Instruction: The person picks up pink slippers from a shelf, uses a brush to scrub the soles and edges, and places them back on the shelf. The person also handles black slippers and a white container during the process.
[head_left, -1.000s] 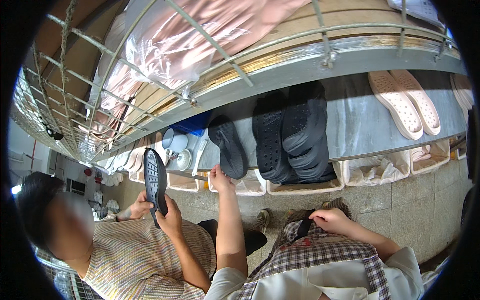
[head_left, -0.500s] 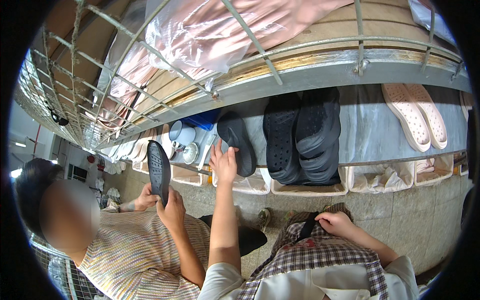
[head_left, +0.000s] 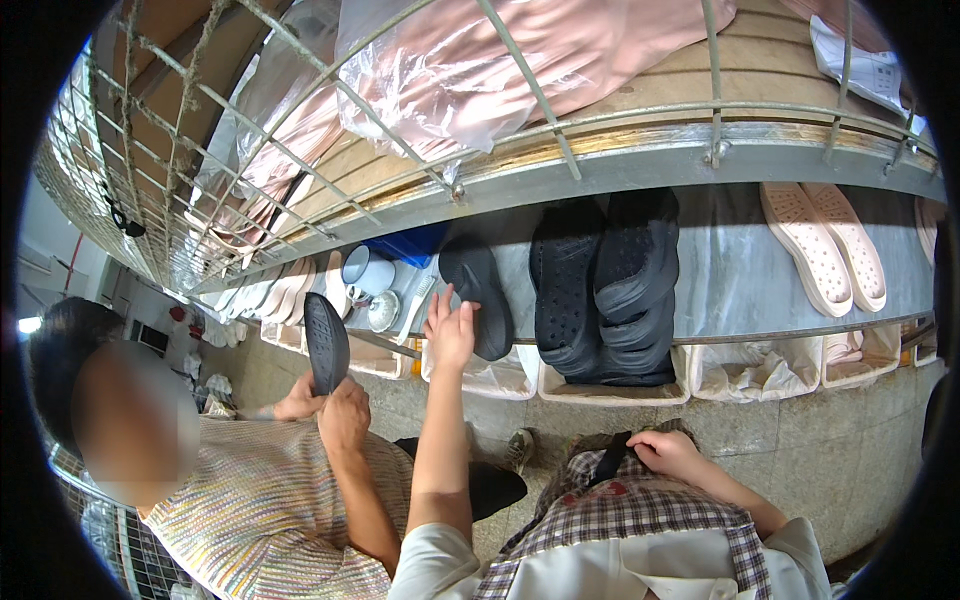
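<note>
Nearest, well below the grey shelf (head_left: 740, 290): right hand (head_left: 665, 452) on the plaid apron (head_left: 640, 510), fingers curled over a dark strip (head_left: 608, 458); cannot tell whether gripping or merely resting.

Further up, just below the shelf's front edge: left hand (head_left: 450, 335) raised on a bare forearm, wide open, fingers spread, fingertips touching the lower side of the dark sole (head_left: 475, 300). Holding nothing as yet.

On the shelf itself, near its left end: the dark sole, flat, long axis running from the front edge back into the shelf, leaning slightly left toward the back. Near rounded end at or just over the front edge, pointing down at the hand; cannot tell toe from heel.

Likely trouble:
- With only fingertips on it and no closed grasp, a slip off the front edge and a drop to the floor.
- A sideways push, nudging the stack of black soles (head_left: 605, 290) just beside it on the right.
- A sweep left, knocking the enamel mug (head_left: 365, 270) nearby on the same shelf.

Left of the shelf's end: a co-worker's hands (head_left: 345, 415) gripping another black sole (head_left: 325, 343), upright.

Far right on the shelf: pale insoles (head_left: 825, 245). Above the shelf: pink bags (head_left: 520, 60) behind wire bars.
</note>
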